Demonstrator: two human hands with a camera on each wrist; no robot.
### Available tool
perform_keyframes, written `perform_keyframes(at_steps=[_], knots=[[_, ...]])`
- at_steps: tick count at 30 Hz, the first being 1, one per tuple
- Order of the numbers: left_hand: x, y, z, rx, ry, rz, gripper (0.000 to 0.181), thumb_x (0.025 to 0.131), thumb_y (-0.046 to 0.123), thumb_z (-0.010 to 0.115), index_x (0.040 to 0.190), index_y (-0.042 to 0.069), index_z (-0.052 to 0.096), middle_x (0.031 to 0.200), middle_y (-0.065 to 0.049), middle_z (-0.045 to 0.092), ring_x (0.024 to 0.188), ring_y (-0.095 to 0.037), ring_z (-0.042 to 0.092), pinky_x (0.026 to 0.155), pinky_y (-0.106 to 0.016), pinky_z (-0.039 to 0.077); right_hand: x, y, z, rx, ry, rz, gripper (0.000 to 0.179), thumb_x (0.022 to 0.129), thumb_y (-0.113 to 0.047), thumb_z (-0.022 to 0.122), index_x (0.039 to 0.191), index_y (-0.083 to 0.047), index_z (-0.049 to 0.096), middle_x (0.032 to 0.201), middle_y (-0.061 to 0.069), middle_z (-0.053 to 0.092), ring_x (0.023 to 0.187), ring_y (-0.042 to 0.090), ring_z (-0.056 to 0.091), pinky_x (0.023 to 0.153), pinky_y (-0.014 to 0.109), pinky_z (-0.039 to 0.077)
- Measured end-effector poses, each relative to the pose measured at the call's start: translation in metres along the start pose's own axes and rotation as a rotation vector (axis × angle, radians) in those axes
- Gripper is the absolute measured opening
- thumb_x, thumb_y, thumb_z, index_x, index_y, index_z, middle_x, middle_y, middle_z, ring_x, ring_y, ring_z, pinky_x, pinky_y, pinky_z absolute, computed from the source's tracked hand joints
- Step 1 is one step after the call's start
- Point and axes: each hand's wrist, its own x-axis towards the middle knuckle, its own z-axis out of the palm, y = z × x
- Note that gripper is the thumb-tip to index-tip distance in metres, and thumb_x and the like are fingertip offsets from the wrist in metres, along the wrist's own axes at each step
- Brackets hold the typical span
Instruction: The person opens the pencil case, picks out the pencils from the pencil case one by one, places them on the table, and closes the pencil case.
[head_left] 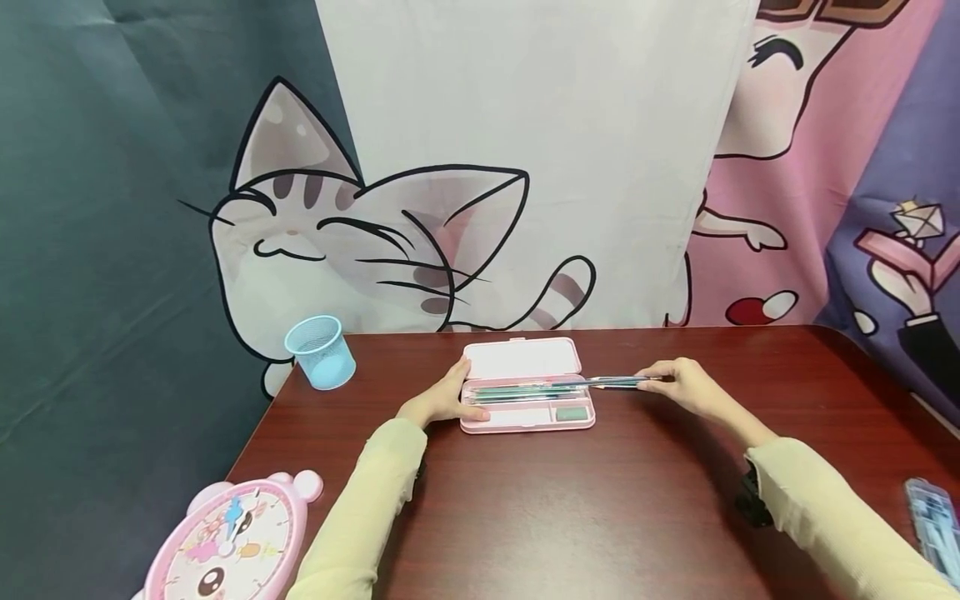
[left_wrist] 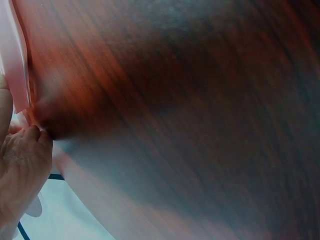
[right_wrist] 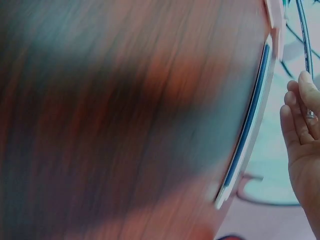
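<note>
A pink pencil case (head_left: 525, 423) lies open on the table, its lid (head_left: 521, 358) tipped back. Several pencils (head_left: 517, 395) lie in its long compartment, and a grey-green eraser (head_left: 572, 413) sits in a small one. My left hand (head_left: 441, 398) grips the case's left end, thumb over the front part and fingers by the lid. To the right, my right hand (head_left: 682, 387) pinches the end of a dark pencil (right_wrist: 306, 37), whose other end reaches over the case. Below that, a blue pencil (right_wrist: 248, 120) lies beyond the case's right end.
A light blue mesh cup (head_left: 322, 354) stands at the back left of the brown table (head_left: 570, 508). A pink clock (head_left: 228, 542) is at the front left, and a clear bluish container (head_left: 933, 525) at the right edge. A cartoon cloth (head_left: 465, 250) hangs behind.
</note>
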Motion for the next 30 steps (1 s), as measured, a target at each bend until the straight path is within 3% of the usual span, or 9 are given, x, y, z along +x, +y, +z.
perform_keyframes(at_steps=[5,12,17,24,30], knots=[[0.0,0.0,-0.001,-0.006,-0.001,-0.006,0.109,0.07,0.033,0.078,0.146,0.001,0.008,0.155,-0.012,0.001,0.143,-0.024,0.004,0.115,-0.041,0.012,-0.018,0.019,-0.017,-0.039,0.041,0.005,0.013,0.078,-0.013,0.07,0.089,-0.006,0.073,0.083,0.006,0.071,0.073,-0.009,0.052,0.064,0.01,0.041],[0.004,-0.004,0.001,0.018,-0.011,-0.003,0.109,0.071,0.035,0.078,0.146,0.002,0.006,0.155,-0.012,0.0,0.143,-0.024,0.004,0.115,-0.041,0.013,-0.043,0.041,-0.04,-0.079,0.064,0.084,0.022,0.077,-0.013,0.072,0.094,0.001,0.071,0.085,0.014,0.07,0.073,-0.015,0.047,0.062,0.005,0.037],[0.004,-0.004,0.0,0.034,-0.019,-0.008,0.11,0.071,0.036,0.077,0.147,0.002,0.006,0.155,-0.011,0.0,0.143,-0.024,0.004,0.115,-0.041,0.013,-0.049,0.048,-0.042,-0.106,0.045,0.117,0.022,0.075,-0.014,0.073,0.091,0.001,0.072,0.085,0.016,0.07,0.07,-0.01,0.046,0.06,0.01,0.037],[0.0,0.001,-0.001,0.003,-0.016,0.001,0.109,0.071,0.032,0.077,0.146,0.0,0.006,0.155,-0.014,-0.001,0.143,-0.026,0.003,0.115,-0.042,0.012,-0.046,0.051,-0.034,-0.188,0.059,0.067,0.012,0.071,-0.008,0.075,0.081,-0.002,0.072,0.076,0.006,0.066,0.066,-0.003,0.044,0.057,0.019,0.039],[-0.002,0.003,-0.001,-0.023,-0.006,-0.012,0.109,0.071,0.03,0.078,0.146,0.001,0.006,0.155,-0.013,0.0,0.143,-0.025,0.004,0.115,-0.041,0.012,-0.04,0.049,-0.034,-0.243,0.028,0.142,0.012,0.072,-0.011,0.074,0.082,-0.006,0.069,0.077,0.006,0.062,0.068,0.014,0.053,0.059,0.029,0.041]])
